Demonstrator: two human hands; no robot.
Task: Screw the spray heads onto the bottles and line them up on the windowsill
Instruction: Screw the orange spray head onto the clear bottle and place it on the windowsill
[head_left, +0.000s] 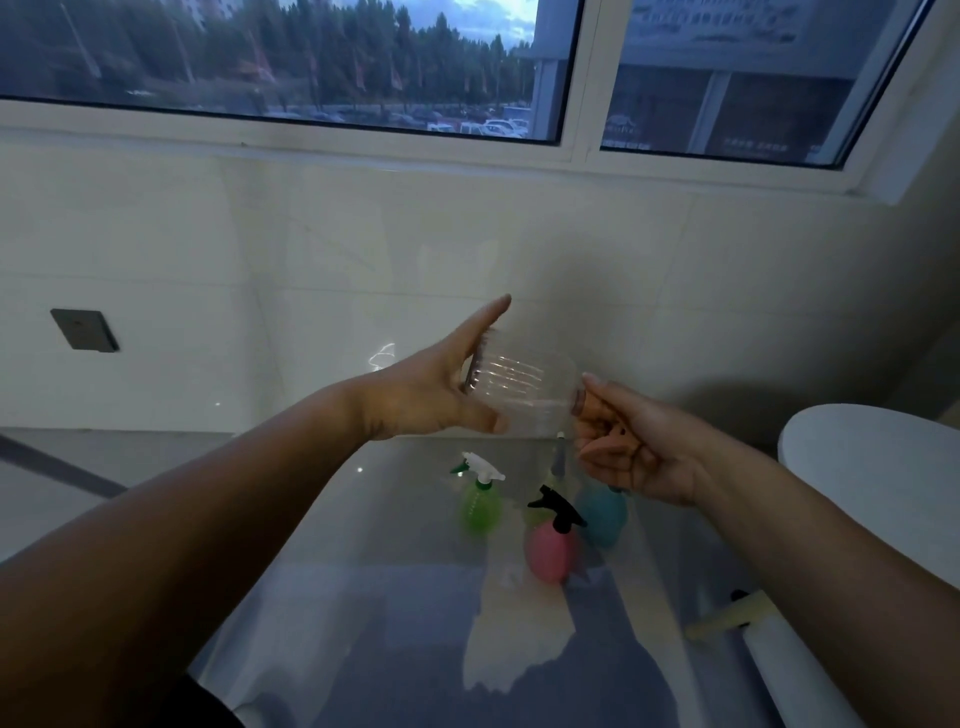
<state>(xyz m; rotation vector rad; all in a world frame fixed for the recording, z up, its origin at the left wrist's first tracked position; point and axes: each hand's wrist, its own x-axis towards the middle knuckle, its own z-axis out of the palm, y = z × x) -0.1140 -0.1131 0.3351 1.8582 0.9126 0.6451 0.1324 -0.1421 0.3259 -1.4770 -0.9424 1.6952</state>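
Note:
A clear ribbed plastic bottle (524, 387) lies on its side in the air between my hands, with no spray head visible on it. My left hand (426, 395) grips its base, one finger pointing up. The fingertips of my right hand (623, 441) pinch its neck. Below them stand a green bottle (482, 506) with a white spray head, a pink bottle (550, 551) with a black spray head, and a blue bottle (605, 514) partly hidden by my right hand. The white windowsill (311, 143) runs along the top, under the window.
A white round tabletop (872, 467) sits at the right. A pale yellow object with a black part (727, 618) lies at the lower right beside a white tube. A grey wall plate (84, 330) is on the tiled wall at the left.

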